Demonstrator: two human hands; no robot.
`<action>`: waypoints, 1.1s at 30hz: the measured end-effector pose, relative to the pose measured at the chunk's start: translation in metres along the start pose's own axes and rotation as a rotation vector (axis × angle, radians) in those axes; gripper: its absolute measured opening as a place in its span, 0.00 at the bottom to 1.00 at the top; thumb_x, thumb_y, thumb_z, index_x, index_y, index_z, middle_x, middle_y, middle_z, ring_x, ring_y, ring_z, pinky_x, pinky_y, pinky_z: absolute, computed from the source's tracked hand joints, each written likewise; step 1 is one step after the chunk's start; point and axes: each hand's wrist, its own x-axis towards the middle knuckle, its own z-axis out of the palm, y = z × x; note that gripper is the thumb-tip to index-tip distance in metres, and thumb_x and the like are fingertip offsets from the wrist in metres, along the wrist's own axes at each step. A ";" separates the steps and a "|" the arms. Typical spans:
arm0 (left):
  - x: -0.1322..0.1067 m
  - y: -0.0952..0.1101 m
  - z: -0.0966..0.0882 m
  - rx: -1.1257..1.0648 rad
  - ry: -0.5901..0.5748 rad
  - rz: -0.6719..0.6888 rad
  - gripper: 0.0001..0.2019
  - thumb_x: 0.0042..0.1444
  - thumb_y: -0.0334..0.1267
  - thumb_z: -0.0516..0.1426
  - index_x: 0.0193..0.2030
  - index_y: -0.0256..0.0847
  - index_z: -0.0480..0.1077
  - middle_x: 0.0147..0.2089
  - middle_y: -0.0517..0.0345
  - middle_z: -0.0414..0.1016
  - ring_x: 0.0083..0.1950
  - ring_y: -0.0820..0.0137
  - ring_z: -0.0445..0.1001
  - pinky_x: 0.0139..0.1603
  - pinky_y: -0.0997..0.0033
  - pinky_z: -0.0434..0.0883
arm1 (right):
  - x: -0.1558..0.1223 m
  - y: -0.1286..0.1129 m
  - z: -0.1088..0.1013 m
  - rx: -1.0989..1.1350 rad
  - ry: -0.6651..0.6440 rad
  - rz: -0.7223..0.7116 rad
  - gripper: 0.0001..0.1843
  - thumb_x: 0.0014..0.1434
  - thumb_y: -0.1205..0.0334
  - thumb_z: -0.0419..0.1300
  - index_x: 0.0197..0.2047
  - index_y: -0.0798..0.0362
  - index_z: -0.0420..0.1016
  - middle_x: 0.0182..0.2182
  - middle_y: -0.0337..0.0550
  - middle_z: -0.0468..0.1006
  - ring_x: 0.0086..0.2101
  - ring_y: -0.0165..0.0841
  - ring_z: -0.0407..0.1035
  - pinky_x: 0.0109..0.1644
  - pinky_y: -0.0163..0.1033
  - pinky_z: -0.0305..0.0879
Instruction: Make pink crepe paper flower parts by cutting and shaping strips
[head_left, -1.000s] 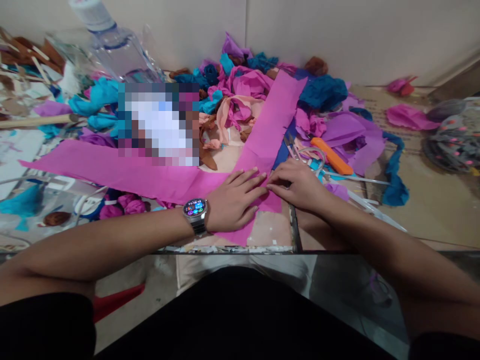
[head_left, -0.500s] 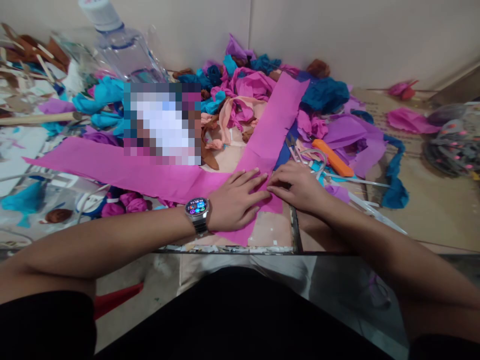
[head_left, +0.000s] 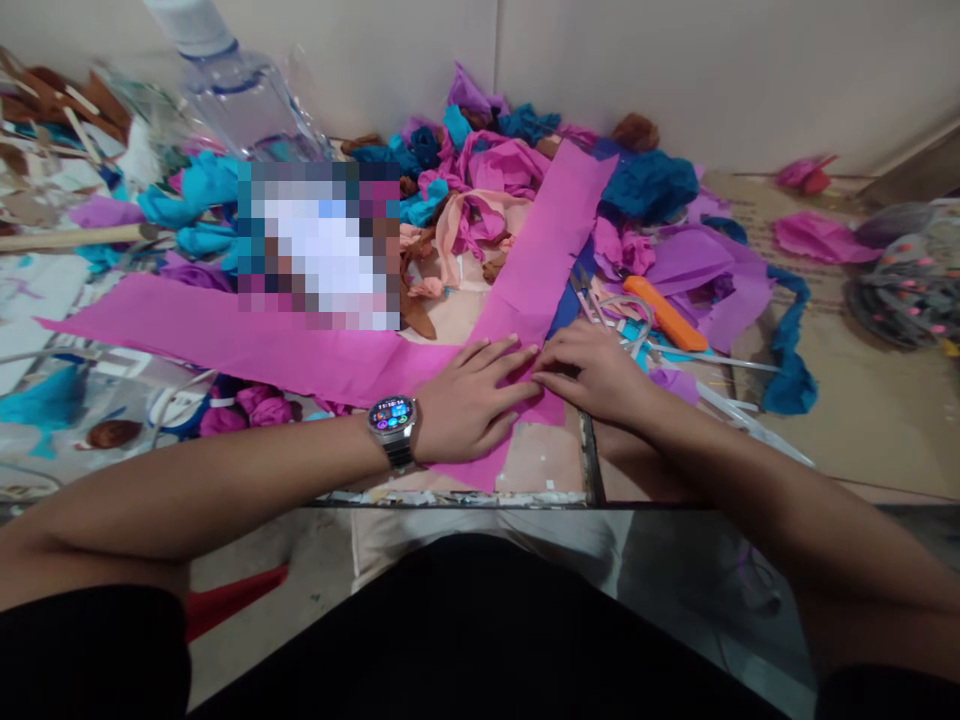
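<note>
Two long strips of pink crepe paper (head_left: 300,345) cross on the table in front of me, one running left and the other slanting up to the right. My left hand (head_left: 469,405), a watch on its wrist, lies flat over the crossing with fingers spread. Close to those fingertips, my right hand (head_left: 589,370) is closed in a pinch at the paper's right edge. Just what sits between that thumb and forefinger is partly hidden. An orange-handled cutter (head_left: 664,315) lies beyond my right hand, with small metal scissors or pliers (head_left: 585,290) beside it.
Crumpled blue, pink, purple and brown paper (head_left: 510,165) heaps along the wall. A clear bottle (head_left: 244,105) stands at the back left near a blurred bright object (head_left: 322,250). Cardboard (head_left: 885,400) covers the right side, with a dark dotted bundle (head_left: 900,290). A wooden stick (head_left: 75,238) lies left.
The view shifts very slightly. Both hands and the pink paper stay practically where they were.
</note>
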 end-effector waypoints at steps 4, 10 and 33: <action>0.000 0.000 0.000 0.008 0.007 0.013 0.22 0.71 0.40 0.53 0.70 0.41 0.70 0.79 0.41 0.61 0.82 0.43 0.54 0.77 0.35 0.59 | 0.000 0.000 0.000 0.008 0.005 -0.004 0.05 0.67 0.62 0.68 0.38 0.52 0.83 0.36 0.45 0.83 0.40 0.41 0.73 0.47 0.48 0.63; 0.000 0.000 0.000 0.026 -0.002 0.013 0.23 0.72 0.40 0.52 0.70 0.41 0.69 0.79 0.43 0.63 0.82 0.43 0.56 0.77 0.34 0.60 | 0.000 0.000 0.001 0.005 0.020 -0.019 0.05 0.67 0.62 0.68 0.40 0.53 0.84 0.37 0.46 0.83 0.40 0.41 0.73 0.47 0.48 0.63; 0.001 0.002 -0.002 0.038 -0.028 0.003 0.23 0.73 0.41 0.51 0.70 0.41 0.69 0.79 0.44 0.63 0.81 0.44 0.57 0.77 0.35 0.59 | 0.000 -0.008 -0.003 0.054 0.083 0.028 0.04 0.67 0.62 0.66 0.42 0.52 0.82 0.34 0.45 0.81 0.38 0.41 0.73 0.46 0.48 0.64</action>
